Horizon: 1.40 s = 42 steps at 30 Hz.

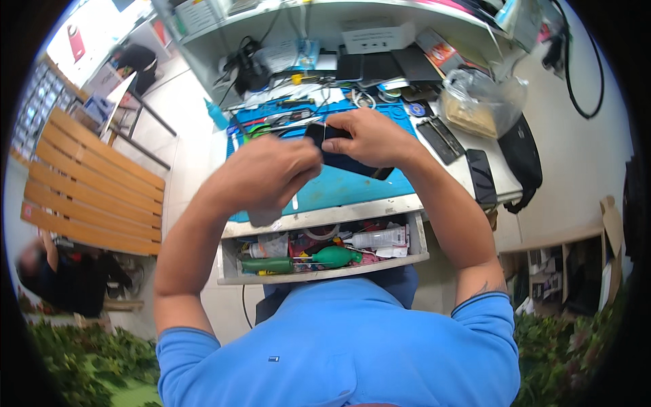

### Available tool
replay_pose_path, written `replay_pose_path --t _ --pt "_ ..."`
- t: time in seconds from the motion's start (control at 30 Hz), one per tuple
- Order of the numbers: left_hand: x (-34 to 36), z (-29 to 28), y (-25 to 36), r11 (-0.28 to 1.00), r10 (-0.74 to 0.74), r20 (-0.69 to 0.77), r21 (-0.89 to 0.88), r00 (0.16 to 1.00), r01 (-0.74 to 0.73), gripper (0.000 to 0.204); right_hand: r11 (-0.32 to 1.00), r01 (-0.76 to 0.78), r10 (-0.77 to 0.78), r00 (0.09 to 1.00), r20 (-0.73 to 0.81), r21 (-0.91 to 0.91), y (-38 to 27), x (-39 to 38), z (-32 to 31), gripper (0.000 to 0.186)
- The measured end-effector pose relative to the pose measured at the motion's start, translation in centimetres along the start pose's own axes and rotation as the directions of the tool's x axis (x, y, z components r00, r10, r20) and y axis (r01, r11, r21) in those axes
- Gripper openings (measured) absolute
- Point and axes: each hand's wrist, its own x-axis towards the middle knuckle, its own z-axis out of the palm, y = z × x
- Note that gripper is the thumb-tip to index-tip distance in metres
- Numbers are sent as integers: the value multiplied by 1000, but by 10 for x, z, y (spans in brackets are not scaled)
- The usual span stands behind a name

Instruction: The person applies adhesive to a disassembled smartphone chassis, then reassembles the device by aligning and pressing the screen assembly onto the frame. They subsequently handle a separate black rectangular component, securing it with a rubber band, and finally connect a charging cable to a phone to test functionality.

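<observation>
We are pinching the phone [349, 162] in the right hand [374, 136], handling seemingly unfinished, left hand [261, 171] grip too blurred to judge

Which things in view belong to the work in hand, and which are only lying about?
Likely in use:
dark flat device, held in the right hand, left hand close by
blue mat beneath

Apparently lying about:
black phone on the right
plastic bag
green bulb in drawer

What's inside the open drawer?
In the drawer: a green bulb, a dark green handle and a white tube, among other items. Whatever lies beneath them is covered.
</observation>
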Motion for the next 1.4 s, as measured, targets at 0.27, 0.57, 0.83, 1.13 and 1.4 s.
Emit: replay_pose_path --t 0.27,0.57,0.83,1.13,1.4 --pt "36 9 -97 852 -113 -162 -524 980 11 18 991 56 -76 983 165 123 -11 7 -4 38" --pt "-24 82 -67 802 -305 -74 -558 949 215 21 953 -5 -15 998 64 303 25 8 22 43" --pt "-32 25 -5 997 50 -130 67 990 -41 8 954 -180 141 975 173 240 17 18 23 42" --pt "24 26 -95 838 -74 -201 -544 977 -48 19 957 -36 -59 948 312 288 -6 7 21 42" --pt "-26 74 -42 935 -160 -177 -344 971 91 11 891 -120 99 993 72 438 48 15 18 40"
